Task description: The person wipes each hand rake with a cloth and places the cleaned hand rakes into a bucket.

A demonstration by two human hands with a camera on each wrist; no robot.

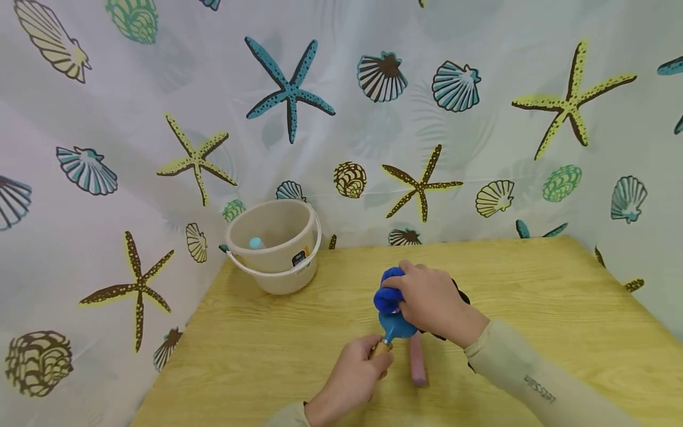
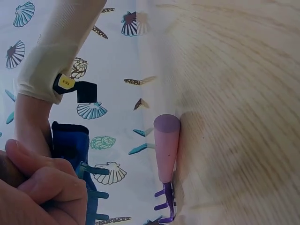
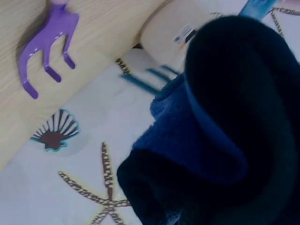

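Note:
My left hand [image 1: 352,370] grips the wooden handle [image 1: 380,349] of a blue hand rake [image 1: 397,327], held above the table. Several of its tines [image 3: 140,84] stick out past a blue cloth [image 3: 173,133] in the right wrist view. Bunched in my right hand [image 1: 432,299], that cloth is pressed over the rake's head and hides part of it. Below them, a second hand rake, with a pink handle [image 2: 167,147] and a purple three-tined head [image 3: 47,42], lies on the table.
A beige bucket [image 1: 285,279] with a white handle stands at the table's back left, a turquoise thing [image 1: 257,243] showing inside it. Behind the wood-grain table [image 1: 240,356] hangs a white curtain [image 1: 341,130] printed with shells and starfish, which also lines both sides.

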